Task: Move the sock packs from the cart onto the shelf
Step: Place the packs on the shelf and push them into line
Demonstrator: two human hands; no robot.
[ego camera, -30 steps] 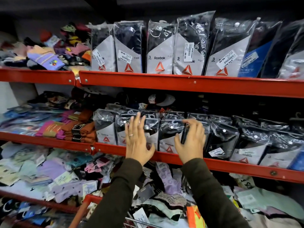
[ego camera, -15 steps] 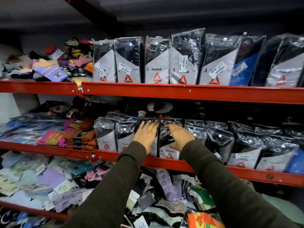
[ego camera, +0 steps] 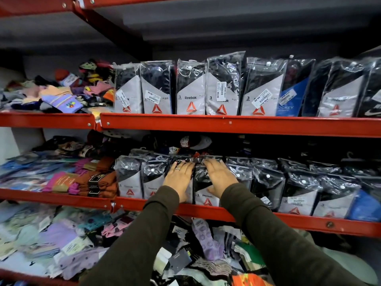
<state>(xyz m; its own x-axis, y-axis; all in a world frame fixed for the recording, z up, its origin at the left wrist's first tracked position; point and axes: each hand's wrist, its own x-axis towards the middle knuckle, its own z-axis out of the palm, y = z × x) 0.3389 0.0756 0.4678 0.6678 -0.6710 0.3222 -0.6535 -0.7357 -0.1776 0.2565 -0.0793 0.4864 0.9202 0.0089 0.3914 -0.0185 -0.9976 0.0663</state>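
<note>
A row of black-and-grey sock packs in clear plastic stands on the middle red shelf. My left hand, with a ring, lies flat against the front of one pack. My right hand presses flat on the pack beside it, fingers spread toward the top edges. Neither hand grips anything. Both sleeves are dark olive. The cart is out of view apart from loose socks at the bottom.
A second row of the same packs stands on the upper red shelf. Loose colourful socks pile at the left of each shelf. Folded orange socks sit just left of the packs.
The view has tilted upward, showing more of the top of the rack. My hands have reached deeper over the packs and pressed them upright, staying side by side.
</note>
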